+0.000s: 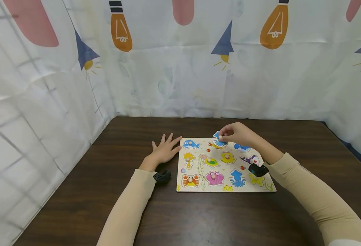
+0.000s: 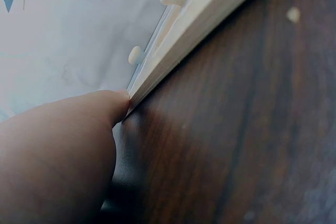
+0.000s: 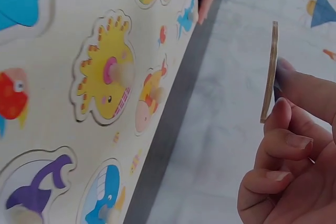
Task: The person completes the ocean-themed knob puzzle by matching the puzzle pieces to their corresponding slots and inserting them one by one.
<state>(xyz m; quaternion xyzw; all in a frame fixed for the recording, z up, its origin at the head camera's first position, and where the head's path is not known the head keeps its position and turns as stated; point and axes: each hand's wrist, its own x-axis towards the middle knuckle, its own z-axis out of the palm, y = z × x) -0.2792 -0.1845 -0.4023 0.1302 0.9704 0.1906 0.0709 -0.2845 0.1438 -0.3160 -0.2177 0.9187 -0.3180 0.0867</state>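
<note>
A pale wooden peg puzzle board [image 1: 199,169] with sea-animal shapes lies flat on the dark table. My right hand [image 1: 239,134] pinches a blue squid-like puzzle piece [image 1: 217,135] by its pale knob, above the board's far edge. Edge-on, the same puzzle piece [image 3: 270,74] shows as a thin wooden strip by the fingertips in the right wrist view. With its fingers spread, my left hand [image 1: 163,150] rests on the table and touches the board's left edge. Near the board's front is a blue squid shape [image 1: 237,178]; I cannot tell whether it is a piece or a printed recess.
Other knobbed shapes on the board include an orange crab [image 1: 190,180], a pink shell [image 1: 214,178] and a yellow octopus [image 1: 228,157]. A brown table [image 1: 106,191] surrounds the board. Patterned white cloth [image 1: 180,78] hangs behind it and along the left side.
</note>
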